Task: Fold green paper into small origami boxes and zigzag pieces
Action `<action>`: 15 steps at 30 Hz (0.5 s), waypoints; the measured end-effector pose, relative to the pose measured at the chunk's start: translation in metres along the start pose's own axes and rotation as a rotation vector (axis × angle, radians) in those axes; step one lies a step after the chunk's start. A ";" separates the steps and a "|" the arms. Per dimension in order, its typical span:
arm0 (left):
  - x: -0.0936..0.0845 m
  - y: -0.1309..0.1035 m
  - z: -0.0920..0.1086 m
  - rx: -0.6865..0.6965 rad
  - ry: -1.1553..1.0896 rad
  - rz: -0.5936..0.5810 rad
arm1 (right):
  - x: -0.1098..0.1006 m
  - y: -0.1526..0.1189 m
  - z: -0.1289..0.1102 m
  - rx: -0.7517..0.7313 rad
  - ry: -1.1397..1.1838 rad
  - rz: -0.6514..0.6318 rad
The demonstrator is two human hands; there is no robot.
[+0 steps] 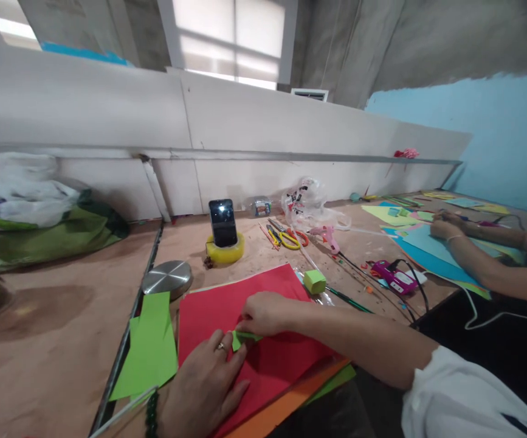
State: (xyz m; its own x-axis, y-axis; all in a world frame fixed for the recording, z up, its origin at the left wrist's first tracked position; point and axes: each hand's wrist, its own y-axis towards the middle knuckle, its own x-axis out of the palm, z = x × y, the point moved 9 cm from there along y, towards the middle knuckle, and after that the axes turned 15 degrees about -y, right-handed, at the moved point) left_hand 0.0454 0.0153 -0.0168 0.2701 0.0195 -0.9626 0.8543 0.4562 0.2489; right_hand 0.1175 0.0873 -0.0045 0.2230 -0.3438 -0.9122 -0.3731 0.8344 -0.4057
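A small piece of bright green paper [238,344] lies on a red sheet of paper [285,359], folded or bent at its upper part. My right hand [267,311] pinches its far edge, fingers curled closed. From the near left, my left hand [208,383] grips the same piece between fingertips and thumb; a ring and a dark beaded bracelet are on this hand and wrist. Where fingers cover the paper, its full shape is hidden. Just beyond the red sheet sits a small green paper cube [314,281]. Larger green paper pieces [151,347] lie left of the sheet.
A phone [223,222] leans in a yellow tape roll [225,249] beside a round metal lid [167,278]. Beyond are yellow-handled scissors [288,239], a pink glue gun [327,237] and a purple device [395,278] with cords. At right, a co-worker's hands [448,226] handle paper.
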 end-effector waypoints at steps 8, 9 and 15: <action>-0.002 0.002 -0.001 -0.033 -0.111 -0.130 | 0.016 -0.011 0.028 0.039 0.005 -0.033; -0.003 0.003 -0.002 -0.036 -0.131 -0.137 | 0.019 -0.014 0.034 0.051 0.000 -0.035; -0.011 0.006 -0.006 -0.050 -0.175 -0.093 | 0.020 -0.032 0.055 0.123 -0.043 -0.005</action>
State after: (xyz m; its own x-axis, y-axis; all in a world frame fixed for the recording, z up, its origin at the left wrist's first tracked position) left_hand 0.0446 0.0235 -0.0053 0.2677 -0.1773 -0.9470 0.8573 0.4925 0.1501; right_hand 0.1835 0.0779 -0.0065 0.2639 -0.3318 -0.9057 -0.2588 0.8802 -0.3979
